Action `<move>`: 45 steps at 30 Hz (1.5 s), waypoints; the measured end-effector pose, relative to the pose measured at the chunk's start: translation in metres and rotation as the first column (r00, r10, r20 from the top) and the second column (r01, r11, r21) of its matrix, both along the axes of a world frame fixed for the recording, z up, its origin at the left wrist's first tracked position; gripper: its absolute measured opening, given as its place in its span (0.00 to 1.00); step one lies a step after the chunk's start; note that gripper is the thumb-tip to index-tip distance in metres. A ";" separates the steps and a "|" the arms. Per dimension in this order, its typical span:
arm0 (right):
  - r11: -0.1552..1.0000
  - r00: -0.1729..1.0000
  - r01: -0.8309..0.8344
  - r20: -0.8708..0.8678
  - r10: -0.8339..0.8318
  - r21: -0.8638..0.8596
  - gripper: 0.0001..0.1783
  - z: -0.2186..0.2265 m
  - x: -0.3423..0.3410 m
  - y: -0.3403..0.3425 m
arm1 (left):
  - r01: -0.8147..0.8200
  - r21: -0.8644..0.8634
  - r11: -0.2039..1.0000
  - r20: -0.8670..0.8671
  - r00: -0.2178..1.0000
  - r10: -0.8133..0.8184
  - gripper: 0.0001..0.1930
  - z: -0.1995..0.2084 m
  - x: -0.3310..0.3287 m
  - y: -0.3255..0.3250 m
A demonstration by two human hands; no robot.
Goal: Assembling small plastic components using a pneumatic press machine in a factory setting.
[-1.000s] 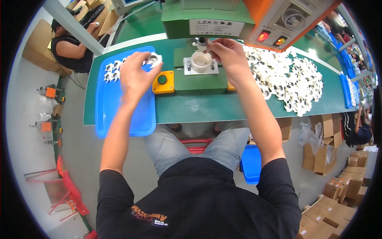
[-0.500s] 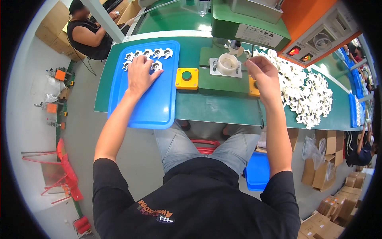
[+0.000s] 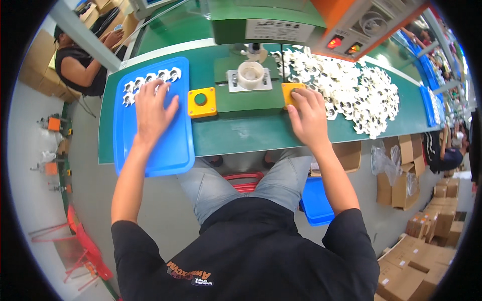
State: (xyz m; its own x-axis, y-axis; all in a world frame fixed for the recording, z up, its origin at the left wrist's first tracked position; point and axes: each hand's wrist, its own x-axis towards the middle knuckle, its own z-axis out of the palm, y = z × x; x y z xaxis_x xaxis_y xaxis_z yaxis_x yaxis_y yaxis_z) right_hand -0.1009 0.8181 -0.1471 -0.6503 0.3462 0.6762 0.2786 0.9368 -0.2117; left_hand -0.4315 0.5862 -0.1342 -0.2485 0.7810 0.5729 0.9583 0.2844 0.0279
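My left hand (image 3: 152,114) is over the blue tray (image 3: 155,156), its fingers apart and its fingertips at the small white finned parts (image 3: 150,78) set in rows near the tray's far end. The fingers partly cover some of these parts. My right hand (image 3: 310,118) rests on the right yellow button box (image 3: 287,89), fingertips over its button and thumb held apart. Between the hands stands a white round cup-like fixture (image 3: 250,76) on a metal plate, on the green base of a press (image 3: 228,30). A second yellow box (image 3: 202,111) with a green button (image 3: 201,99) sits beside the tray.
A large pile of white finned parts (image 3: 369,98) covers the table's right side. An orange control box (image 3: 329,15) with lit switches overhangs the back. Another person (image 3: 80,65) sits at the far left. Cardboard boxes (image 3: 414,266) lie on the floor at right.
My right hand has come down from beside the fixture onto the right button box. The left hand stays at the tray's parts. The whole view has shifted a little.
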 end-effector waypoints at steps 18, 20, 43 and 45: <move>0.999 0.999 -0.008 -0.033 0.007 -0.042 0.14 0.016 -0.022 0.072 | 0.286 0.038 0.957 0.163 0.943 -0.289 0.20 0.012 0.075 0.018; 0.983 0.992 0.128 0.003 -0.129 -0.134 0.13 0.011 -0.047 0.098 | 0.283 0.053 0.958 0.165 0.943 -0.288 0.19 0.013 0.076 0.020; 0.767 0.953 0.208 -0.050 -0.298 -0.606 0.14 0.060 -0.048 0.078 | 0.102 0.293 0.951 0.621 0.736 -0.270 0.26 0.059 0.114 0.114; 0.738 0.965 0.122 -0.095 -0.245 -0.664 0.14 0.065 -0.048 0.063 | 0.068 0.328 0.942 0.634 0.723 -0.273 0.26 0.061 0.114 0.128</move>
